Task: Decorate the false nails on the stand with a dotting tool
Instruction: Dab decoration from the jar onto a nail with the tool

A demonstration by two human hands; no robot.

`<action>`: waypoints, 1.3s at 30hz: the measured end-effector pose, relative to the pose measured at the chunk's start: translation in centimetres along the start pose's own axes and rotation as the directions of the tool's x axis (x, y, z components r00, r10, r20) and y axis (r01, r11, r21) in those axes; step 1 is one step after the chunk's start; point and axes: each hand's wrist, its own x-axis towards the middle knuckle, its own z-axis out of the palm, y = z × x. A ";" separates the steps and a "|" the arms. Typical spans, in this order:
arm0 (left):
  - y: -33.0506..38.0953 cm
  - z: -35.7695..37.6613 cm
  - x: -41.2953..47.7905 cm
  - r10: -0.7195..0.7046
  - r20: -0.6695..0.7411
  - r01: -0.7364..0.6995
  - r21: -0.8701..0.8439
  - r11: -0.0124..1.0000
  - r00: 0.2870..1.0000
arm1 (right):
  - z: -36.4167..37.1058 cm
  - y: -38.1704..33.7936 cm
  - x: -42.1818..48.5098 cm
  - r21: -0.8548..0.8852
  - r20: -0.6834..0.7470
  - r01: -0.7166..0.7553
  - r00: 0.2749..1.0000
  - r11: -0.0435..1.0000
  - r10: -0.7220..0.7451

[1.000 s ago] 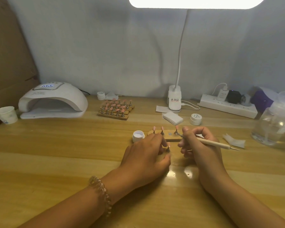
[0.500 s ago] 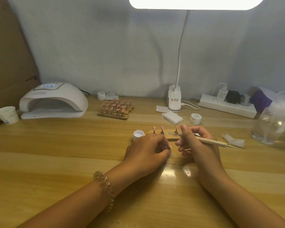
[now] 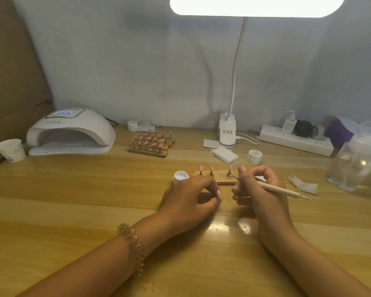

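**Left hand drawn in; tool at the right-end nail**

Left hand had edged toward the stand over the past second, its fingers tucked tighter. The right hand had scarcely shifted.

- Stand: a wooden strip on the tabletop, just beyond both hands. It carried three pink false nails upright on holders, with one slot between them bare.
- Dotting tool: held pen-fashion in the right hand's grip. Its metal end reached the foot of the right-end nail's holder; contact could not be told.
- Left hand: its grip was curled, thumb against fingertips. Whether it pinched anything could not be told, though the missing holder seemed possible.
- Open white pot: it sat beside the stand's left end.
- Step judged: dotting under way, with the tool poised at one nail.
- Next move judged to need: the tip raised to the nail's face and a light, steady touch, with the stand braced against sliding. The tip might first need loading at the pot.
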 end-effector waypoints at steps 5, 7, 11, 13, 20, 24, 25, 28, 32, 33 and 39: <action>-0.1 0.0 0.0 0.013 0.008 -0.013 -0.006 1.000 1.000 | 0.0 -0.2 -0.2 0.007 0.006 0.005 1.000 1.000 -0.005; 0.0 0.0 0.0 0.011 0.010 -0.011 -0.005 1.000 1.000 | 0.1 -0.2 -0.4 0.007 0.009 0.013 1.000 1.000 -0.013; 0.0 -0.1 0.0 0.001 0.009 -0.001 -0.004 1.000 1.000 | 0.0 -0.2 -0.5 -0.021 0.040 -0.010 0.999 1.000 0.011; 0.0 -0.1 0.0 0.002 0.006 -0.002 -0.003 1.000 1.000 | 0.0 -0.2 -0.4 -0.061 0.065 -0.028 0.997 0.998 0.032; 0.0 -0.1 0.0 0.010 0.010 -0.010 -0.010 1.000 1.000 | 0.1 0.1 -0.3 -0.120 0.080 -0.055 0.995 0.991 0.065; -0.1 -0.1 0.0 0.010 0.012 -0.009 -0.013 1.000 1.000 | 0.1 0.1 -0.2 -0.123 0.088 -0.056 0.994 0.991 0.067; -0.1 0.0 0.1 0.007 0.012 -0.007 -0.015 1.000 1.000 | 0.1 0.1 -0.2 -0.127 0.091 -0.052 0.994 0.991 0.064; -0.1 0.0 0.0 0.007 0.012 -0.007 -0.026 1.000 1.000 | 0.1 0.1 -0.2 -0.141 0.091 -0.038 0.995 0.989 0.051; -0.1 0.0 0.1 -0.004 0.014 0.004 -0.033 0.999 1.000 | 0.2 0.1 -0.2 -0.157 0.104 -0.038 0.993 0.987 0.054; -0.1 0.0 0.1 -0.007 0.015 0.008 -0.033 0.999 1.000 | 0.3 0.1 -0.2 -0.165 0.107 -0.036 0.993 0.986 0.054; 0.0 -0.2 0.1 -0.010 0.024 0.011 -0.036 0.999 1.000 | 0.2 0.3 0.0 -0.184 0.114 -0.029 0.992 0.982 0.050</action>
